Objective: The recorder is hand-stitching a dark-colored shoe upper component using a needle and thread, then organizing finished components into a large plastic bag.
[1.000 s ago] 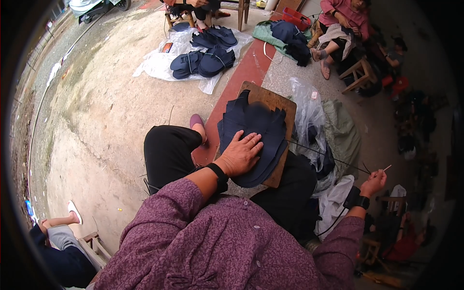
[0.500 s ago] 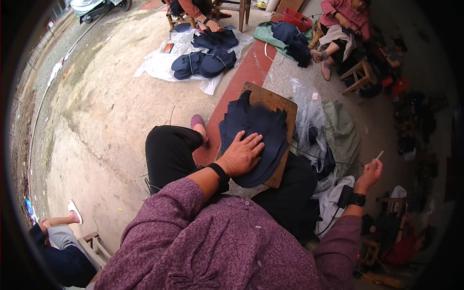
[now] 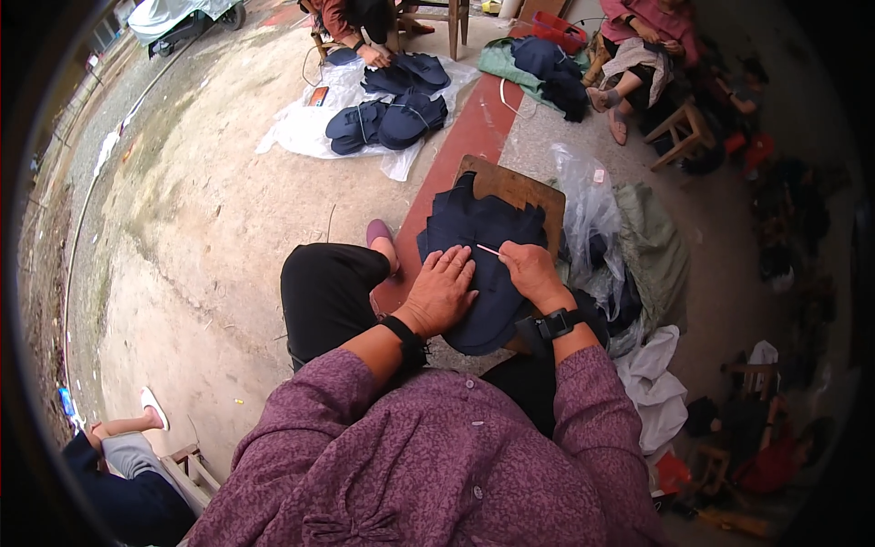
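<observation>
A wooden board (image 3: 529,189) rests across my lap with a pile of dark navy cloth pieces (image 3: 492,314) on it. Shoe-sole-like curves show at the pile's near end, and its far edges look jagged. My left hand (image 3: 441,290) lies flat on the pile's left side, fingers stretched out. In my right hand (image 3: 536,273) is a thin pale pinkish stick (image 3: 488,249), pinched between thumb and fingers. Its tip points left over the cloth, close to my left fingertips. Whether the tip touches the cloth I cannot tell.
Clear plastic (image 3: 588,196) and a green woven sack (image 3: 649,237) lie right of the board. Ahead, tied navy bundles (image 3: 387,123) sit on plastic sheeting, where a co-worker's hand (image 3: 374,56) reaches. A seated person and a wooden stool (image 3: 682,135) are at the far right.
My right hand has swung in from the far right to the pile, bringing the stick over the cloth. My left hand has shifted slightly left and nearer, staying flat.
</observation>
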Tool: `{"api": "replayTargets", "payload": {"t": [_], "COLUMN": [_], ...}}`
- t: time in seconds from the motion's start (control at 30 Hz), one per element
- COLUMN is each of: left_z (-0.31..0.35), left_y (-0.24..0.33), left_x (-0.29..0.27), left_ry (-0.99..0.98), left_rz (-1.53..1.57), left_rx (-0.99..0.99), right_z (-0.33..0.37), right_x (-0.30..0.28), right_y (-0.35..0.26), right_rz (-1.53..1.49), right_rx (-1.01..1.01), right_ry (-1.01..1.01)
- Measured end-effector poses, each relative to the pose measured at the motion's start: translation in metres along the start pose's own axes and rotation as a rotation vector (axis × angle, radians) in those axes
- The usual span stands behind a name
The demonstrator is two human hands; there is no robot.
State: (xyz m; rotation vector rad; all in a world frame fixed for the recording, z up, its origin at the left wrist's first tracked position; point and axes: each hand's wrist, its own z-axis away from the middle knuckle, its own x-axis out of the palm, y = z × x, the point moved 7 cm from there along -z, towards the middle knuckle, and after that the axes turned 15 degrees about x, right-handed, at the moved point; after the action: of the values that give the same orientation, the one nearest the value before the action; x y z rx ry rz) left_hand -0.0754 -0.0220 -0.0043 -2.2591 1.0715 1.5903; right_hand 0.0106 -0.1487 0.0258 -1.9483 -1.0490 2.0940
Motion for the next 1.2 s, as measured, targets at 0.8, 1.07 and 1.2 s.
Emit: {"api": "replayTargets", "payload": {"t": [0.8, 1.07, 1.2], "left_z": [0.004, 0.002, 0.001], "left_y": [-0.008, -0.009, -0.008], "left_x": [-0.016, -0.015, -0.018], "left_ry": [0.158, 0.157, 0.204], "left_rz": [0.109, 0.105, 0.155], "left_rx": [0.033, 0.038, 0.043], "right_z": [-0.009, -0.020, -0.015], "right_x": [0.027, 0.050, 0.047], "right_y": [0.005, -0.019, -0.022], "right_rz": [0.002, 0.050, 0.179], "right_rx": [-0.023, -0.074, -0.017], "right_ry": [-0.148, -0.165, -0.094]}}
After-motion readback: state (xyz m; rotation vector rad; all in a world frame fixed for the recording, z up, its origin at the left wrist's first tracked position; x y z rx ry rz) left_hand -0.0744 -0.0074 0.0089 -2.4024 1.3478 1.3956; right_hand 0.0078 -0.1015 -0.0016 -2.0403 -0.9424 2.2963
